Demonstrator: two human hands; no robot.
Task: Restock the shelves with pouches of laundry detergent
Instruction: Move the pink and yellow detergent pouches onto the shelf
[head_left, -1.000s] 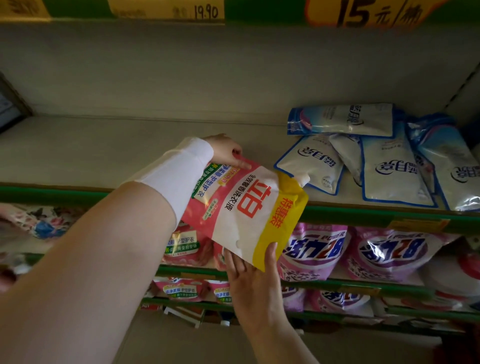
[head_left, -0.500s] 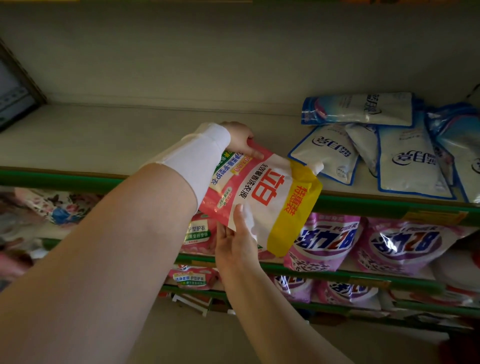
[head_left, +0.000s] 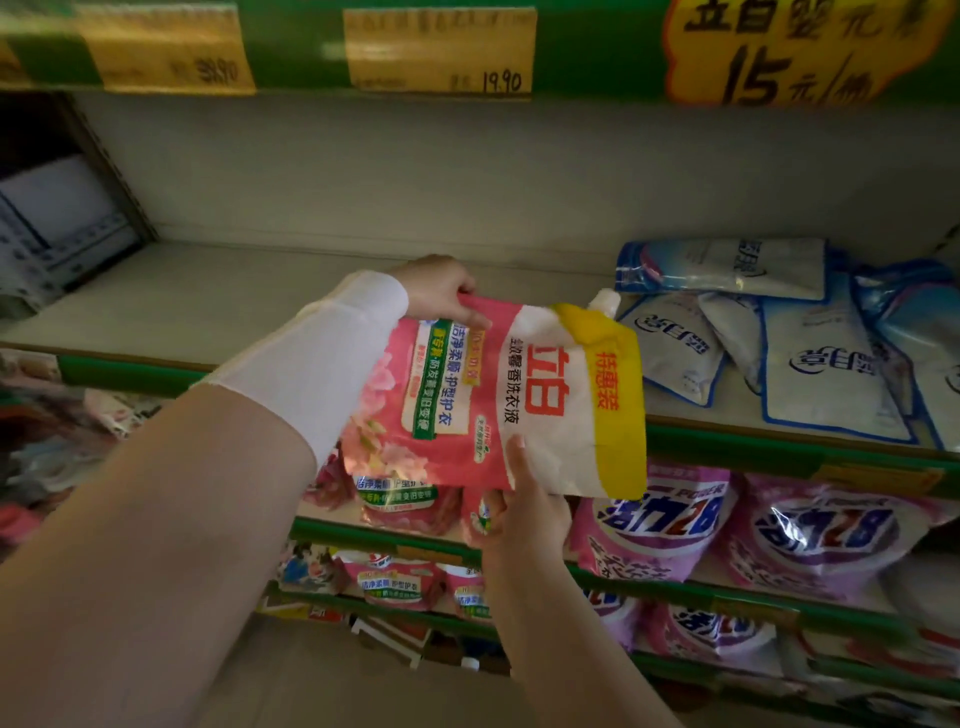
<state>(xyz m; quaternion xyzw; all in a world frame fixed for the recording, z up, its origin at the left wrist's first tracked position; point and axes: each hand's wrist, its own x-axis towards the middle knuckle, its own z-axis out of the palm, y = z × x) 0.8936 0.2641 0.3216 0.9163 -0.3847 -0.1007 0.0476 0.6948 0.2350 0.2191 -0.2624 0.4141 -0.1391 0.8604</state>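
You are holding the pink, white and yellow pouch (head_left: 493, 400) with both hands. Your left hand (head_left: 441, 291) is gripping the pink end at the top, and its fingers (head_left: 467, 309) are curling over the edge. A white sleeve (head_left: 332, 358) is covering that wrist. Your right hand (head_left: 524, 514) is grasping the lower edge from below, and its thumb (head_left: 517, 457) is pressing on the white front.

The pouch is hanging in the air, turned on its side, in front of the green front edge of the shelf (head_left: 234, 301). Its white spout (head_left: 605, 301) is pointing up and away from you, near the blue and white pouches (head_left: 810, 364). I cannot tell if the pouch is touching the shelf.

The blue and white pouches are lying in a loose pile on the right part of that same shelf. Purple pouches (head_left: 810, 525) are sitting on the shelf below, to the right. More pink pouches (head_left: 400, 499) are sitting there too, partly hiding behind the one you are holding. Yellow price tags (head_left: 441, 49) are hanging on the green strip above.
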